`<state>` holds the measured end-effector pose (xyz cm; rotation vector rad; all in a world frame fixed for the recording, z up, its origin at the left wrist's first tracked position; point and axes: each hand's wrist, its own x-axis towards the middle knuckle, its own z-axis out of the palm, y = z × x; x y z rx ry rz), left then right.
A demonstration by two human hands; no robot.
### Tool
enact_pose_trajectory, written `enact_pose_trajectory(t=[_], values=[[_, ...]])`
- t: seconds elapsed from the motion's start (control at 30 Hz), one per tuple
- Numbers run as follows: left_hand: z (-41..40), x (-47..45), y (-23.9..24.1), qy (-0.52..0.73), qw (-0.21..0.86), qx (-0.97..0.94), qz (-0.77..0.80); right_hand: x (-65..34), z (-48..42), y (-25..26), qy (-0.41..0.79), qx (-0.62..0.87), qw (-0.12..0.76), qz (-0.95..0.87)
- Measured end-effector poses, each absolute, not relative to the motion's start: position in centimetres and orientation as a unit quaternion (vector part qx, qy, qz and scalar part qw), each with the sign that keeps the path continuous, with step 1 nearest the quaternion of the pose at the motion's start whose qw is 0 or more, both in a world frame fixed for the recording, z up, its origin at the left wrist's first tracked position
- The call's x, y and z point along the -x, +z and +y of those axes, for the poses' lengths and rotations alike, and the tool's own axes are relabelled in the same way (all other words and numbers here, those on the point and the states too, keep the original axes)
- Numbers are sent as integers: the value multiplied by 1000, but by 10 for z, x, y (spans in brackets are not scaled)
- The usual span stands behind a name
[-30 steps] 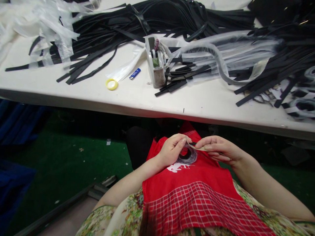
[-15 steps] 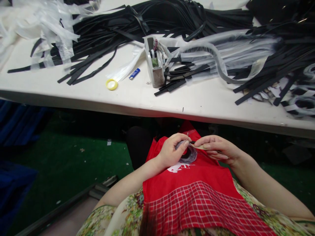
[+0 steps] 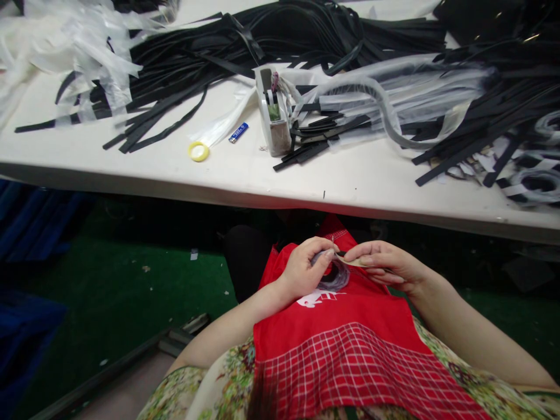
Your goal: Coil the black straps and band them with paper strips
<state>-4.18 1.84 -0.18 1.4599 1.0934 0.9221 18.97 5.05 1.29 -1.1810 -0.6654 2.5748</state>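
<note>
Both hands rest in my lap on a red apron (image 3: 350,326), below the table edge. My left hand (image 3: 306,269) is closed around a dark coiled strap in a clear wrap (image 3: 335,277), thumb pressing on its top. My right hand (image 3: 385,265) pinches a thin pale strip (image 3: 350,261) that runs from the coil, fingers pressed together. The two hands almost touch over the coil.
A white table (image 3: 245,175) lies ahead with heaps of black straps (image 3: 245,46) and clear plastic sleeves (image 3: 394,93). A tape dispenser (image 3: 275,116), a yellow tape ring (image 3: 198,151) and a blue lighter (image 3: 238,132) sit near its front edge. Green floor (image 3: 114,291) lies at left.
My left thumb has slid a little over the top of the coil. The right hand keeps its pinch on the strip; the view has shifted slightly.
</note>
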Motion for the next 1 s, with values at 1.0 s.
enact_pose_trajectory(t=[1.0], values=[[22, 42, 4, 392, 566, -574, 443, -190, 48, 13, 884, 390, 122, -229]])
